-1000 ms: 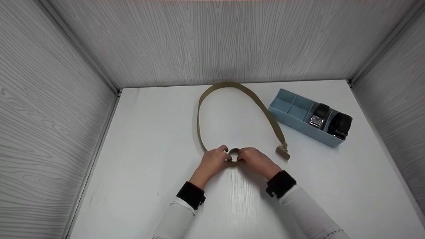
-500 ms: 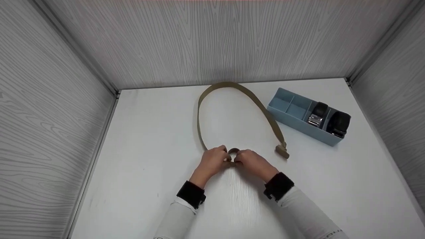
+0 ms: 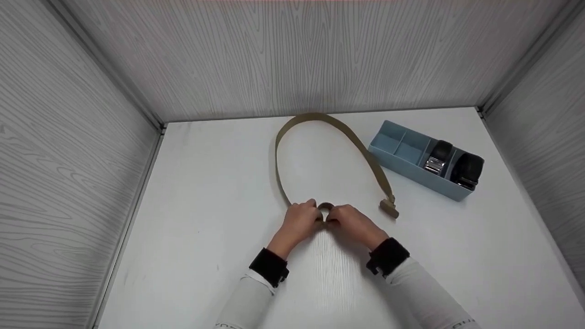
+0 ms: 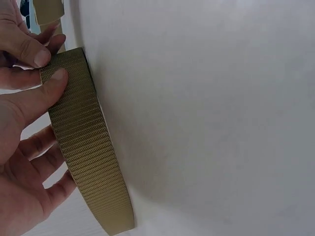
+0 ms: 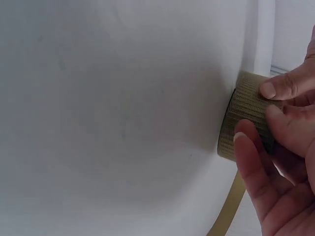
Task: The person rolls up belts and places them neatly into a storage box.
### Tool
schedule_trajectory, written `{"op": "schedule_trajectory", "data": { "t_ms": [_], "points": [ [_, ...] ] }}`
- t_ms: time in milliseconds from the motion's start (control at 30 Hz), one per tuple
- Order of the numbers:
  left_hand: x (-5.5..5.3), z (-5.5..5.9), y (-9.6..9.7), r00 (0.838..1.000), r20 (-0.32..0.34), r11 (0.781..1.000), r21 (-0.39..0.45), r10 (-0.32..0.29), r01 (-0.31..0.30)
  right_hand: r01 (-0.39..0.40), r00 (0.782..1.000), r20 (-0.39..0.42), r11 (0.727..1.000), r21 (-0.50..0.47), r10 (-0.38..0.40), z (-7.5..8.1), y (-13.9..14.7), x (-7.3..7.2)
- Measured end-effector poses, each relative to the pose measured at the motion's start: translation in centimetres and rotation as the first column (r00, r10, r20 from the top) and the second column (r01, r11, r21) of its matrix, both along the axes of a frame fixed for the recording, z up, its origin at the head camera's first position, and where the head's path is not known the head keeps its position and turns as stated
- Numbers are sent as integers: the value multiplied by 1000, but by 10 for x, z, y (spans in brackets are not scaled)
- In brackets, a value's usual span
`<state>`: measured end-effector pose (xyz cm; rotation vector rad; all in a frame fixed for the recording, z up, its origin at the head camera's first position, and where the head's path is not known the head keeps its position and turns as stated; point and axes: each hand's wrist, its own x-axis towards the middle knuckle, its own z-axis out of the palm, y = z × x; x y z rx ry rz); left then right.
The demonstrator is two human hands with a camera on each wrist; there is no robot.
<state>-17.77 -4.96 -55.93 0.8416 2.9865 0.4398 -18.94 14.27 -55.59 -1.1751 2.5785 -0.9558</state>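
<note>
An olive-tan webbing belt arcs across the white table in the head view. Its far right end carries a tan buckle. At the near end the belt curls into a small ring, standing on edge between both hands. My left hand pinches the strap, its thumb flat on the ribbed webbing in the left wrist view. Close beside it, my right hand holds the other side of the ring. The right wrist view shows its fingers and thumb around the coiled webbing.
A blue divided tray stands at the back right, close to the belt's right side. Two rolled black belts with shiny buckles, one beside the other, fill its right compartments. Grey wood-grain panels enclose the table.
My left hand has shifted slightly right, closer to the right hand. The belt's left side has moved a little right with it. The buckle end and tray have stayed put.
</note>
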Motion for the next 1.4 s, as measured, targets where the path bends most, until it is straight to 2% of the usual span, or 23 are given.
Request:
{"op": "schedule_trajectory", "data": {
  "t_ms": [133, 267, 400, 567, 733, 867, 1133, 1267, 1400],
  "points": [
    [1, 1, -8, 997, 11, 996, 52, -74, 73, -69, 998, 3, 998, -10, 69, 3, 9, -4],
    [2, -2, -11, 993, -55, 993, 32, -109, 111, -83, 997, 11, 996, 39, 83, 8, 13, -3],
    [2, -5, -7, 991, -108, 997, 21, -76, 79, -55, 998, 42, 996, 70, 52, 8, 10, -1],
    [4, -4, -4, 990, -135, 999, 18, -31, 34, -37, 999, 3, 997, 73, 37, 5, 3, 2],
    [4, -2, -6, 993, -107, 997, 45, -58, 63, -51, 998, -32, 996, 75, 53, 5, 4, 0],
    [3, 1, -11, 992, -102, 997, 10, -71, 72, -82, 996, -34, 991, 104, 85, 8, 7, -2],
    [2, -1, -9, 986, -156, 998, -16, -60, 58, -53, 997, -52, 989, 141, 61, 9, 3, 2],
    [3, -1, -8, 990, -129, 998, 27, -52, 56, -41, 995, -87, 991, 130, 52, 4, 1, 3],
    [4, 2, -13, 997, -77, 992, 120, -29, 38, -32, 995, -94, 993, 115, 43, 3, 0, 2]
  ]
}}
